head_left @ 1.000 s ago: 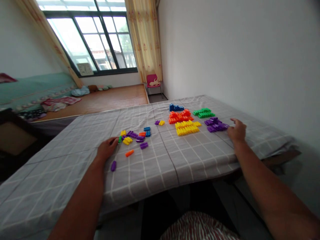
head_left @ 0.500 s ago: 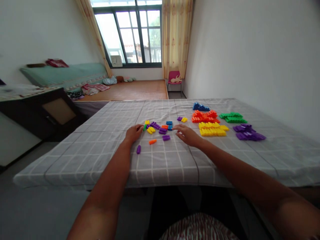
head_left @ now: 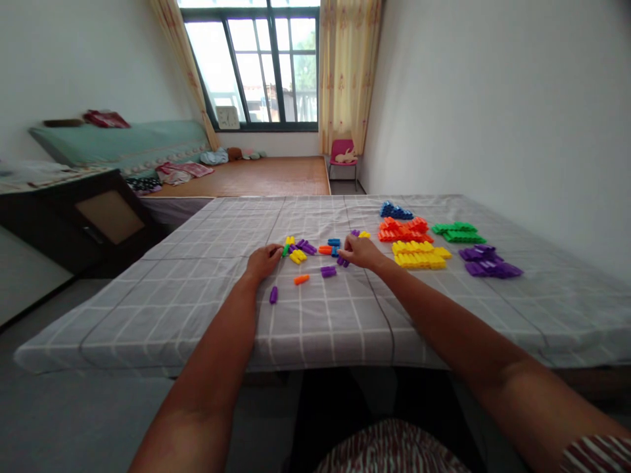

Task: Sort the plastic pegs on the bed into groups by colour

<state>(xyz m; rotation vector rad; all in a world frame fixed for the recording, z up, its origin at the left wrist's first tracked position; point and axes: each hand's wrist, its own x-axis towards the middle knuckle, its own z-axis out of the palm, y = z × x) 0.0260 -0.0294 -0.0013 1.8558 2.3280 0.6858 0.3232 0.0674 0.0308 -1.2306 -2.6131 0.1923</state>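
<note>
My right hand (head_left: 361,252) is closed around purple pieces (head_left: 342,261), beside a blue piece (head_left: 334,251) and an orange piece (head_left: 325,249). My left hand (head_left: 264,260) rests on the cloth with curled fingers, its fingertips at a green piece (head_left: 285,250); whether it grips that piece is unclear. Between the hands lie yellow pieces (head_left: 298,257), purple pieces (head_left: 308,247) and a blue pair (head_left: 334,242). Nearer me are a purple pair (head_left: 328,270), an orange piece (head_left: 302,279) and a single purple piece (head_left: 273,295).
On the right of the checked cloth (head_left: 315,322), pieces are grouped by colour: blue (head_left: 394,210), orange-red (head_left: 404,230), yellow (head_left: 419,256), green (head_left: 459,232) and purple (head_left: 488,262). A yellow piece (head_left: 364,234) lies just beyond my right hand.
My right hand has closed on the purple pieces that lay between the hands, and they have shifted right. My left hand has hardly moved.
</note>
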